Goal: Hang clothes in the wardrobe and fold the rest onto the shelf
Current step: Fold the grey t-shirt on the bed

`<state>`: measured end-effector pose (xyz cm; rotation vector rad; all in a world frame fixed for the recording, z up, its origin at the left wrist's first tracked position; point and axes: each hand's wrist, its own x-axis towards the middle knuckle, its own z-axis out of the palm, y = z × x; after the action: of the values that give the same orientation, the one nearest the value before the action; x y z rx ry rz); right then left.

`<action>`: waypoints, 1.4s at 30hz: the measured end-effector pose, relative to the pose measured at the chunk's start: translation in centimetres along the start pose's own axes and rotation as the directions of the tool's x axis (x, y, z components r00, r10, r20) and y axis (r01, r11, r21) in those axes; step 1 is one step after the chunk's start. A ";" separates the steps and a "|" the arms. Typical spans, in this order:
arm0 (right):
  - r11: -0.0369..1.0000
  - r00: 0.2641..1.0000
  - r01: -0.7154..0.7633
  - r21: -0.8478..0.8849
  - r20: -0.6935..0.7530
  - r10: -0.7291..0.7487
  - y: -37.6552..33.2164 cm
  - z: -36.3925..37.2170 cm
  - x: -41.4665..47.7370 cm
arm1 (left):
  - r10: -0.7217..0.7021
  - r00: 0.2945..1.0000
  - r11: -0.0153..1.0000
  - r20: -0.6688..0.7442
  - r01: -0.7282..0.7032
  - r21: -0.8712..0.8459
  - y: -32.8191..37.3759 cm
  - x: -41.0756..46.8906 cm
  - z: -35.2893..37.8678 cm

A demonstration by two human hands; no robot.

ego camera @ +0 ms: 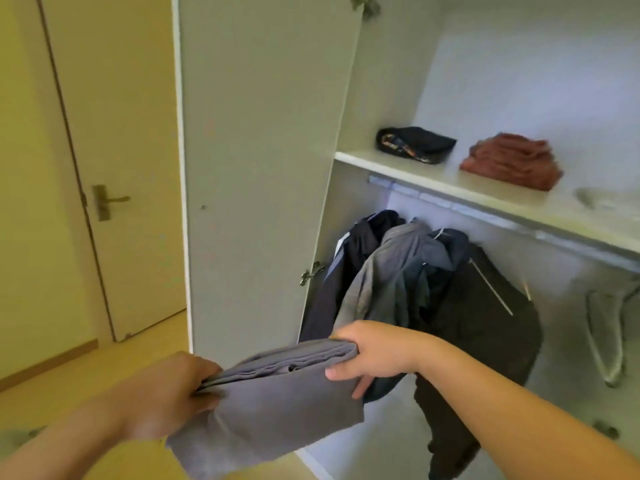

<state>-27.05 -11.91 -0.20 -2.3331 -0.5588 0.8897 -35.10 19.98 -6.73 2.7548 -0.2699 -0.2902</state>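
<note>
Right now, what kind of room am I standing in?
Probably a bedroom: an open wardrobe with jackets hanging on a rail, folded clothes on its shelf, a room door beside it. The left hand and right hand hold a folded grey garment.

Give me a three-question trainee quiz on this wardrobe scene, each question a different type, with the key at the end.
1. True or false: the left hand and the right hand both grip the folded grey garment.
2. The dark pile and the reddish-brown pile lie on the shelf. Which is nearer the open wardrobe door? A. dark pile B. reddish-brown pile
3. Fill in: the bare pale hanger hangs to the ___ of the hung clothes.
Key: 1 true; 2 A; 3 right.
</note>
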 end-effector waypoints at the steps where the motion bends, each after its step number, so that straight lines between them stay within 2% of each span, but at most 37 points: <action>1: 0.999 1.000 0.009 0.036 -0.022 -0.008 0.3 -1.4 -1.8 | 0.022 0.999 0.999 -0.029 -0.021 0.031 1.7 0.6 -0.9; 4: 0.995 0.995 0.060 0.083 -0.089 -0.053 1.1 -4.8 -6.9 | 0.106 0.986 0.992 -0.131 -0.096 0.084 7.2 2.0 -3.3; 10: 0.967 0.974 0.107 0.231 -0.222 -0.055 1.7 -11.3 -15.1 | 0.141 0.965 0.977 -0.222 -0.100 0.186 17.5 3.1 -8.5; 14: 0.916 0.908 0.190 0.352 -0.418 -0.027 2.6 -13.6 -19.1 | 0.210 0.939 0.953 -0.273 -0.133 0.274 23.0 5.0 -12.5; 18: 0.894 0.801 0.290 0.341 -0.598 -0.032 4.0 -15.1 -21.8 | 0.306 0.906 0.902 -0.293 -0.177 0.393 28.0 8.0 -15.3; 22: 0.822 0.677 0.443 0.358 -0.735 -0.044 5.2 -18.3 -24.1 | 0.433 0.844 0.863 -0.318 -0.285 0.418 32.4 11.9 -19.2; 25: 0.817 0.521 0.493 0.300 -0.853 -0.002 5.3 -21.6 -26.2 | 0.530 0.776 0.816 -0.343 -0.355 0.456 36.6 15.0 -22.8; 27: 0.853 0.361 0.473 0.221 -0.932 0.042 4.9 -24.1 -28.0 | 0.612 0.681 0.770 -0.403 -0.398 0.498 40.0 17.4 -25.1; 29: 0.903 0.164 0.410 0.129 -0.984 0.067 4.7 -26.7 -29.8 | 0.673 0.553 0.737 -0.491 -0.447 0.506 43.1 20.1 -26.6; 31: 0.944 -0.027 0.330 0.024 -0.999 0.035 5.4 -28.6 -31.4 | 0.720 0.394 0.691 -0.572 -0.491 0.531 46.0 22.7 -26.3; 32: 0.966 -0.099 0.257 -0.021 -0.995 0.005 6.1 -29.1 -31.9 | 0.734 0.322 0.667 -0.598 -0.509 0.545 47.3 23.7 -25.4; 33: 0.989 -0.149 0.142 -0.037 -0.989 -0.016 7.1 -29.3 -32.3 | 0.746 0.285 0.645 -0.602 -0.533 0.547 48.5 24.9 -24.0; 34: 1.000 -0.166 -0.015 -0.019 -0.986 -0.021 8.3 -29.4 -32.3 | 0.764 0.293 0.623 -0.574 -0.567 0.539 49.4 26.1 -22.3; 35: 0.978 -0.136 -0.205 0.022 -0.991 -0.007 9.5 -29.2 -32.1 | 0.786 0.348 0.604 -0.511 -0.605 0.518 50.2 27.5 -20.3; 37: 0.816 0.049 -0.571 0.092 -0.988 0.146 11.4 -28.7 -30.9 | 0.810 0.515 0.586 -0.282 -0.686 0.430 51.2 30.4 -16.5; 38: 0.731 0.108 -0.675 0.095 -0.968 0.226 12.3 -28.4 -29.9 | 0.798 0.578 0.597 -0.170 -0.720 0.353 51.5 31.6 -14.9; 39: 0.682 0.133 -0.725 0.099 -0.951 0.280 13.0 -28.1 -28.8 | 0.785 0.609 0.614 -0.110 -0.744 0.263 51.9 32.5 -13.9; 40: 0.677 0.134 -0.728 0.110 -0.945 0.298 13.8 -27.7 -27.5 | 0.786 0.609 0.618 -0.112 -0.761 0.196 52.4 33.4 -13.3; 42: 0.676 0.120 -0.727 0.117 -0.948 0.294 15.7 -27.0 -25.1 | 0.784 0.589 0.619 -0.195 -0.768 0.165 53.5 34.8 -12.5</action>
<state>-22.74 -47.45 17.86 -2.9056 0.7789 -0.5779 -6.76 -32.73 18.58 2.3803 -1.3814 0.3130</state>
